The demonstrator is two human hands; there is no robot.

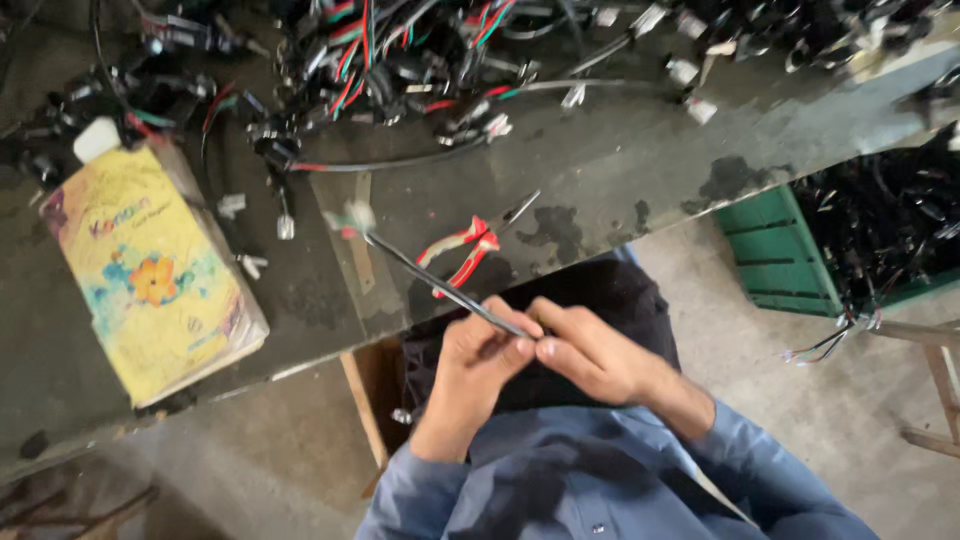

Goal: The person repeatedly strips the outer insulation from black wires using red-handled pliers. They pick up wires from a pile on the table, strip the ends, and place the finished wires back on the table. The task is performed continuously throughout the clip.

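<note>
2 hands, left hand (478, 355) and right hand (590, 352), each grip pinching 1 black cable (440, 285) beside 1 red-handled pliers (462, 252).

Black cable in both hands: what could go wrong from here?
1. Both hands, left hand and right hand, pinch the cable at one end; the long free end with its connector hangs unsupported and could whip or snag on the wire pile.
2. The pliers lie near the bench edge, under the cable; a sweep might knock them off.
</note>
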